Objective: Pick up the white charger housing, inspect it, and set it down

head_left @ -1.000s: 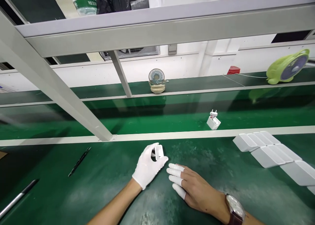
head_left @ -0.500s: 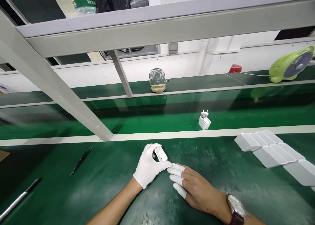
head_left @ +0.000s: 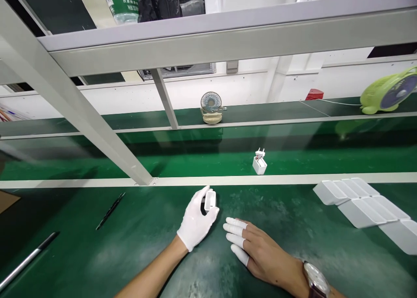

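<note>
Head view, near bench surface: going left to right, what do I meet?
Metal rod → thin black tool → gloved left hand gripping a small white charger piece → right hand flat on the mat, wristwatch → row of white casings.

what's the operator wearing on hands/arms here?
Left hand: full white fabric glove ending at the wrist, forearm bare, no sleeve. Right hand: no glove, only white finger cots on three fingertips. A wristwatch with a round pale dial and dark brown strap sits on the right wrist.
</note>
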Tool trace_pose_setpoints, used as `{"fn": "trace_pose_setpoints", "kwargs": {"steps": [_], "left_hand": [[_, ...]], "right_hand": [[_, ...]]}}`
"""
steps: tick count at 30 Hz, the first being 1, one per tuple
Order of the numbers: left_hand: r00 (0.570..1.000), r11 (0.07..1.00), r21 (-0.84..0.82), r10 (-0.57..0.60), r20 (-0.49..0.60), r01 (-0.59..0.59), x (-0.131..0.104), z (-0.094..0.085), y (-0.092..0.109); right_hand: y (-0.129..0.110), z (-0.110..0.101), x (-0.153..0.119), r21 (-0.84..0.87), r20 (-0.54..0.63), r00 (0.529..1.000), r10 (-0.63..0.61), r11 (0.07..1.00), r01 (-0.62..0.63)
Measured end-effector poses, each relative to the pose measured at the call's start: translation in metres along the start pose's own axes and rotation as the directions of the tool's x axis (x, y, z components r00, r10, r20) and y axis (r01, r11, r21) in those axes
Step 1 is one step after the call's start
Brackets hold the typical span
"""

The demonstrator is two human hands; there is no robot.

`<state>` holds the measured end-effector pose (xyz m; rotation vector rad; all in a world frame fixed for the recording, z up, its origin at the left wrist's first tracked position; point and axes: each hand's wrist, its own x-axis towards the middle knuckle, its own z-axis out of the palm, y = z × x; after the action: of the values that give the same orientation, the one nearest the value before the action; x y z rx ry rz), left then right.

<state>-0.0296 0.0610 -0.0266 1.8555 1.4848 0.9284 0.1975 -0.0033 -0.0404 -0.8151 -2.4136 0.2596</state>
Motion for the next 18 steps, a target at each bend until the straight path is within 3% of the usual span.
{"fn": "trace_pose_setpoints", "kwargs": {"steps": [11,18], "left_hand": [[0.999,1.0,0.014,-0.019,-0.028,0.019,-0.0006,0.0015,-0.0007],[0.985,0.992,-0.099,-0.09,-0.149,0.076,0.0021,-0.0005,-0.0004]], "right_hand": [[0.002,0.0024,-0.002,-0.046,0.061,0.998,-0.016,0.999,0.019],[0.0015,0.002,-0.0009,-0.031,0.019,1.0,-0.015,0.999,0.016]]}}
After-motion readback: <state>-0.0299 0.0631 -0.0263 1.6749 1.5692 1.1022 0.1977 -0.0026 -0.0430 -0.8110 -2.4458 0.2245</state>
